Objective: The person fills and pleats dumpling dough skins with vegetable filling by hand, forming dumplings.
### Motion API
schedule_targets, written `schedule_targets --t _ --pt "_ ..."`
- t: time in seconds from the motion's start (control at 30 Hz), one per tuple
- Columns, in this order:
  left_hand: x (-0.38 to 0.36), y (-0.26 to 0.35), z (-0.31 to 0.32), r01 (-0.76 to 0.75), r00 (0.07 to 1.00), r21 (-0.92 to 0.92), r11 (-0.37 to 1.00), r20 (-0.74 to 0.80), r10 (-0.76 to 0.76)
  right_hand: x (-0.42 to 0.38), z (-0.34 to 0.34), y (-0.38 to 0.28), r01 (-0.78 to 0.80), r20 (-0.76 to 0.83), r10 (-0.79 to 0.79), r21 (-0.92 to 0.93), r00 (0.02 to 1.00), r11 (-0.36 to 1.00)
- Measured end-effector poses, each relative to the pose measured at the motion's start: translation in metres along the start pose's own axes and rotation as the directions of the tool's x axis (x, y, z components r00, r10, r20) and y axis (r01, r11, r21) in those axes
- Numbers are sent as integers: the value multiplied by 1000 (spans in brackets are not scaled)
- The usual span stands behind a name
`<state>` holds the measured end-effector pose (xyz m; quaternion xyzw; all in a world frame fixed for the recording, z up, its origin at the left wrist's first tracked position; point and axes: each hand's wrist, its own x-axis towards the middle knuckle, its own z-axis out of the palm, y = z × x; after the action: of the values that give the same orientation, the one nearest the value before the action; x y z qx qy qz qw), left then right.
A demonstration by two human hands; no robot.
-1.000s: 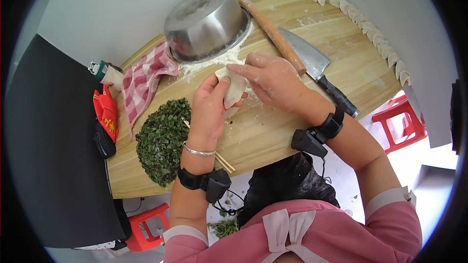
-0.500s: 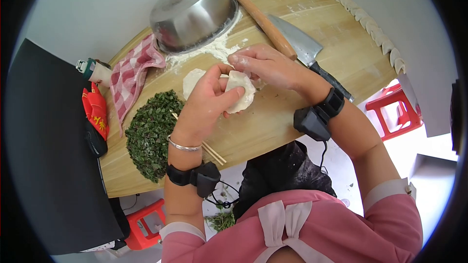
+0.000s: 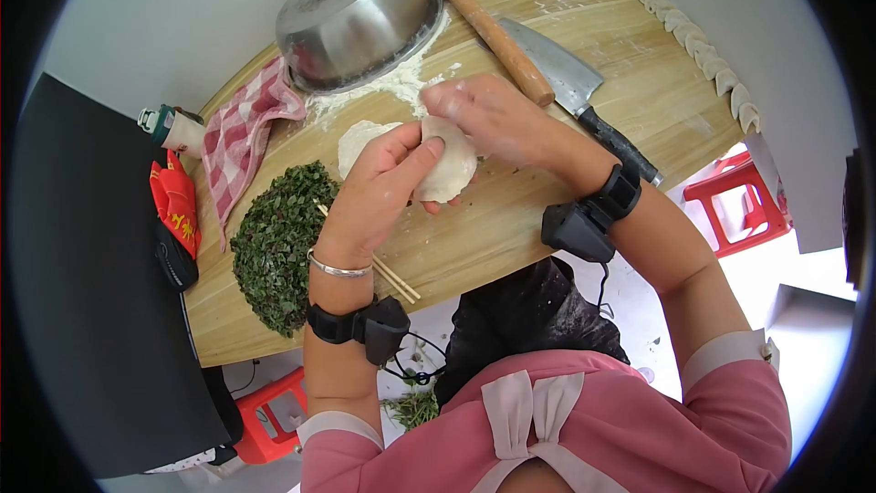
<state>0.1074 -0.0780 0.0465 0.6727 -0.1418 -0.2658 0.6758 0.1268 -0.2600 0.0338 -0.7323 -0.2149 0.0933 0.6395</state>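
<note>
A thin round dough wrapper [image 3: 449, 162] is pinched in my left hand [image 3: 388, 178], thumb on its face and fingertips showing below it. Just above, my right hand [image 3: 484, 114] has its fingers curled near the wrapper's upper edge; they are blurred, and what they hold, if anything, is hidden. Behind my left hand, more pale dough [image 3: 358, 143] lies on the wooden table. Chopped greens [image 3: 278, 251] are heaped left of my left wrist, with a pair of chopsticks [image 3: 394, 278] reaching out from them beneath my forearm.
An upturned metal basin [image 3: 356, 23] stands at the back over scattered flour [image 3: 397, 82]. A rolling pin [image 3: 493, 36] rests against a cleaver [image 3: 561, 68]. A checked cloth [image 3: 242, 132] lies at the left. Folded dumplings [image 3: 680, 23] line the far right edge. Red stools [image 3: 737, 205] stand below.
The wrapper now shows a wider, flatter face in my left hand. My right hand has shifted slightly left and up, its fingers more curled. The camera view has moved a little.
</note>
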Motion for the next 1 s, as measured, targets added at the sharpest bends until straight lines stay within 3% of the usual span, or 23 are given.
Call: schedule_targets --t 0.13,0.33,0.4,0.53,0.6,0.7,0.83,0.87,0.9,0.97,1.0 --pt "1 3 1 -1 1000 10 1000 -28 1 7 -6 9 96 -80 -97 -17 992 995" --pt "1 0 -1 -51 997 -81 995 -54 47 8 -7 12 237 64 -229 -221 971 946" --pt "2 -2 -1 -46 999 -69 997 -32 44 8 -7 13 418 72 -421 -358 904 835" --pt "4 -8 -2 -98 995 -71 993 -16 97 9 -10 8 353 106 -346 -476 932 806" --pt "2 -5 1 -121 992 -73 990 -36 119 6 -11 4 117 15 -116 -203 993 972" --pt "6 -7 4 -154 988 -98 983 -33 152 -1 -3 -6 40 0 -40 -84 999 996" --pt "14 -24 13 -221 967 -192 956 -171 189 6 -6 4 324 40 -337 -395 941 860" --pt "15 -28 17 -247 960 -243 938 -193 203 3 -10 -2 203 56 -195 -302 979 932" --pt "15 -30 20 -254 957 -248 935 -205 205 3 -13 -3 206 70 -194 -303 979 930" --pt "13 -32 27 -292 953 -271 917 -157 257 2 -21 -3 40 142 -15 -169 990 985" --pt "12 -32 29 -279 959 -267 922 -136 250 3 -23 -1 22 151 -4 -116 988 993"
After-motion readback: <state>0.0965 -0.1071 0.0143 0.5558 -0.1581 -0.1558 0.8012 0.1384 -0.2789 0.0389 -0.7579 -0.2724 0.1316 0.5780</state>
